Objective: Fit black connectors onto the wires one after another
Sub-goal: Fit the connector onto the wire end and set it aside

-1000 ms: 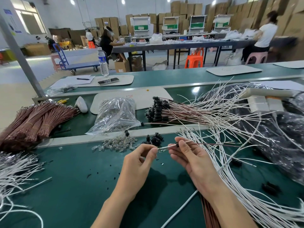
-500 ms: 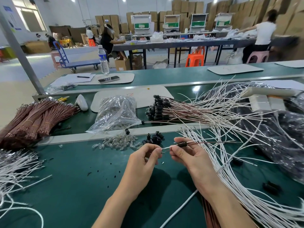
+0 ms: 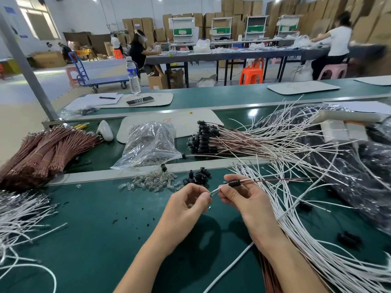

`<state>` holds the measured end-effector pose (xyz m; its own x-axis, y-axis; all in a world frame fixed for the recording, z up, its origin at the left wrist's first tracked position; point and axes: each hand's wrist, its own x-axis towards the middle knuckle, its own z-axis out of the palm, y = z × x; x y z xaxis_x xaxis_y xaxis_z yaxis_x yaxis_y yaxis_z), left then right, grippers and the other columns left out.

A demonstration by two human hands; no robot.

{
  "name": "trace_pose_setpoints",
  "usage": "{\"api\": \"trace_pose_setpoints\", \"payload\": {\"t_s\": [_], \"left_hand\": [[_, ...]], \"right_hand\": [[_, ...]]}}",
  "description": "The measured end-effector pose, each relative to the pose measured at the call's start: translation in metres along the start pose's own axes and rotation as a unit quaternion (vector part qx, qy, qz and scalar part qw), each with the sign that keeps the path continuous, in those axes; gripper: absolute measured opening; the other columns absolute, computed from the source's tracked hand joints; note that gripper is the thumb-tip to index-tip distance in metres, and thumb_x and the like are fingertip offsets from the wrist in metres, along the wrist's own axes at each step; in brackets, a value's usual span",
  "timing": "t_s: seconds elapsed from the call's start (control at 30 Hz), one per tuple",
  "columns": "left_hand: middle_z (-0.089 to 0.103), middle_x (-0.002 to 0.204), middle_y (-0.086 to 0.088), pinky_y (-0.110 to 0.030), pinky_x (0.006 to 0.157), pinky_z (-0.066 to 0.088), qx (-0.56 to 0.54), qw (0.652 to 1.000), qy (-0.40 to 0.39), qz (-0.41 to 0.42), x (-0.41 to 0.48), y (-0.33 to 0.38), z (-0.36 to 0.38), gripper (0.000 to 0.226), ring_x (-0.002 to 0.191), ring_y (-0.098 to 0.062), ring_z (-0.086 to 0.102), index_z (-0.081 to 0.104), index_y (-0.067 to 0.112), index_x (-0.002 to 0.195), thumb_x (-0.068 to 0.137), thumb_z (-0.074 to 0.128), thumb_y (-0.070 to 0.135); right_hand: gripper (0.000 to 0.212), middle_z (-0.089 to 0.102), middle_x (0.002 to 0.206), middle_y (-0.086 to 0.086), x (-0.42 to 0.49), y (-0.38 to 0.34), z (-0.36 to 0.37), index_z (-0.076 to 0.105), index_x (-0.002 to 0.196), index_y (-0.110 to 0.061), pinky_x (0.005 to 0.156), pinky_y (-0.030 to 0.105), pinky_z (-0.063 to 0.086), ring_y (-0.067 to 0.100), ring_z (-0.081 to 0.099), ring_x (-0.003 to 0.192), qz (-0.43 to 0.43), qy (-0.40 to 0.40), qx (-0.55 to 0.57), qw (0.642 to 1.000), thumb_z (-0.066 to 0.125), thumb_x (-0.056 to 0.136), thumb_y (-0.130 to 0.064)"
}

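Left hand (image 3: pixel 188 205): fingers (image 3: pixel 204 195) pinched the wire (image 3: pixel 264 181) at its tip. Right hand (image 3: pixel 243 197) gripped the wire at the black connector (image 3: pixel 234 183), above the worktop (image 3: pixel 95 218). I judged: steady the tip, slide the connector straight until seated.

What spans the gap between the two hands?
In the head view, a short stretch of white wire runs from the left hand to the right hand.

Stacked cardboard boxes (image 3: pixel 237 7), long grey table (image 3: pixel 232 55), orange stool (image 3: pixel 251 75), bright window (image 3: pixel 40 26)
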<state>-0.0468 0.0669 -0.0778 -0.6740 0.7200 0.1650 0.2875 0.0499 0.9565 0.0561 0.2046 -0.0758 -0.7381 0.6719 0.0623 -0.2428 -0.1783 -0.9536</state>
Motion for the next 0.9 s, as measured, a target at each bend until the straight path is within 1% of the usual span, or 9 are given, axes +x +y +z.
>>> {"api": "trace_pose_setpoints", "payload": {"t_s": [0.07,0.2,0.33,0.5,0.57,0.63,0.7,0.8,0.9], "left_hand": [[0.074,0.088,0.002,-0.016,0.069,0.050,0.000,1.000,-0.004,-0.002,0.0001,0.0001,0.0000,0.007,0.075,-0.010,0.068,0.067,0.019,0.097,0.099,0.061,0.020],[0.075,0.088,0.003,-0.016,0.069,0.050,0.010,1.000,-0.004,-0.004,-0.0001,-0.0010,0.0004,0.006,0.075,-0.009,0.068,0.067,0.020,0.097,0.100,0.061,0.021],[0.074,0.086,0.004,-0.015,0.068,0.049,0.021,1.000,0.001,-0.006,0.0011,-0.0023,0.0010,0.007,0.073,-0.007,0.067,0.067,0.022,0.098,0.100,0.060,0.023],[0.074,0.083,0.008,-0.016,0.068,0.049,0.056,0.998,-0.005,0.001,0.0017,-0.0030,0.0008,0.013,0.069,-0.004,0.064,0.069,0.023,0.093,0.100,0.060,0.026],[0.074,0.084,0.008,-0.016,0.068,0.050,0.051,0.999,-0.002,0.003,0.0012,-0.0032,0.0010,0.012,0.070,-0.005,0.066,0.068,0.022,0.094,0.101,0.060,0.025],[0.075,0.085,0.007,-0.016,0.068,0.050,0.044,0.999,0.005,0.002,0.0006,-0.0032,0.0019,0.011,0.072,-0.006,0.067,0.067,0.021,0.095,0.101,0.059,0.024],[0.075,0.086,0.006,-0.015,0.067,0.048,0.029,0.999,0.017,-0.002,0.0003,-0.0028,0.0031,0.010,0.072,-0.007,0.067,0.065,0.020,0.095,0.102,0.058,0.022],[0.075,0.086,0.004,-0.014,0.066,0.048,0.013,1.000,0.029,-0.004,-0.0002,-0.0017,0.0040,0.010,0.071,-0.008,0.067,0.064,0.017,0.095,0.102,0.056,0.020],[0.075,0.085,0.003,-0.015,0.065,0.048,0.013,1.000,0.022,-0.004,-0.0009,0.0000,0.0050,0.012,0.070,-0.009,0.067,0.062,0.016,0.095,0.103,0.054,0.020]], "right_hand": [[0.018,0.077,0.086,0.007,-0.0002,0.0005,-0.0001,0.076,0.097,-0.024,0.073,0.021,0.058,0.017,0.075,0.084,-0.003,0.001,-0.009,1.000,0.077,0.082,-0.013],[0.018,0.077,0.086,0.005,-0.0012,-0.0001,-0.0001,0.077,0.095,-0.030,0.075,0.021,0.058,0.017,0.075,0.085,-0.006,0.001,-0.020,1.000,0.078,0.080,-0.019],[0.018,0.077,0.085,0.005,-0.0003,0.0007,-0.0016,0.077,0.095,-0.026,0.074,0.019,0.058,0.017,0.074,0.083,-0.006,0.004,-0.023,1.000,0.077,0.085,-0.011],[0.017,0.077,0.084,0.005,0.0001,0.0003,-0.0023,0.075,0.099,-0.021,0.073,0.019,0.057,0.016,0.074,0.080,-0.002,0.006,-0.028,1.000,0.077,0.086,-0.011],[0.018,0.077,0.084,0.005,0.0002,0.0005,-0.0020,0.074,0.101,-0.019,0.073,0.019,0.057,0.016,0.074,0.080,-0.001,0.004,-0.033,0.999,0.077,0.085,-0.012],[0.022,0.077,0.085,0.006,-0.0003,0.0000,-0.0014,0.074,0.102,-0.019,0.073,0.020,0.057,0.016,0.074,0.080,0.004,-0.001,-0.032,0.999,0.078,0.080,-0.019],[0.022,0.078,0.088,0.008,-0.0008,-0.0005,-0.0012,0.075,0.099,-0.021,0.074,0.020,0.058,0.017,0.074,0.082,0.015,-0.011,-0.026,0.999,0.077,0.077,-0.024],[0.020,0.077,0.092,0.008,-0.0014,-0.0001,-0.0010,0.078,0.097,-0.028,0.075,0.021,0.058,0.019,0.074,0.088,0.032,-0.035,-0.019,0.999,0.079,0.077,-0.026],[0.024,0.077,0.098,0.012,-0.0020,0.0001,0.0003,0.078,0.100,-0.028,0.076,0.021,0.057,0.020,0.074,0.090,0.056,-0.061,0.019,0.996,0.079,0.076,-0.026]]}}
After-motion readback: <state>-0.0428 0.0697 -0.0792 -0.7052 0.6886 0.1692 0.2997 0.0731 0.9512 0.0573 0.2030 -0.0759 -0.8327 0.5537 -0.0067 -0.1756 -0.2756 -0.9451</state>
